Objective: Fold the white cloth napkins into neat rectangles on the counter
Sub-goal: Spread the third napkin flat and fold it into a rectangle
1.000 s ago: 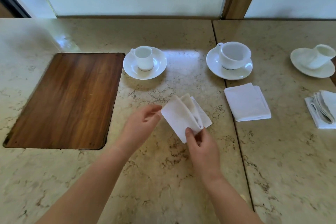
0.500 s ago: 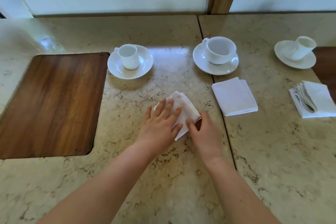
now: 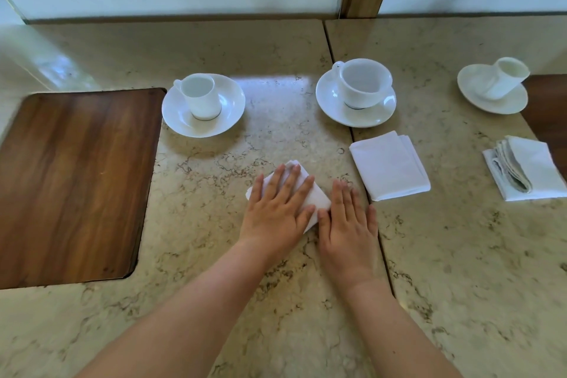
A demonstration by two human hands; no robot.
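On the marble worktop (image 3: 184, 255) three white napkins show, each near a cup and saucer. The left hand (image 3: 277, 210) lies flat with fingers spread, palm pressing down on the small folded napkin (image 3: 316, 198) at the centre of the worktop; only its far corner and right edge show around the fingers. The right hand (image 3: 346, 224) lies flat just beside it, fingers straight and close together, resting on the stone with its thumb side touching the napkin's right edge. Neither hand pinches anything. This napkin looks folded down to a compact shape and is being flattened, so I judge its fold nearly finished, though it lies turned at an angle and may want squaring. To the right, across the seam in the stone, the second napkin (image 3: 389, 166) lies as a tidy rectangle and appears done. Further right, the third napkin (image 3: 524, 169) is folded, but its layers gape open along the left side, so it seems loose and may need redoing. The left saucer (image 3: 230, 113) and the wooden inlay (image 3: 76, 187) lie well apart from the work. Whether more napkins wait out of view cannot be told.
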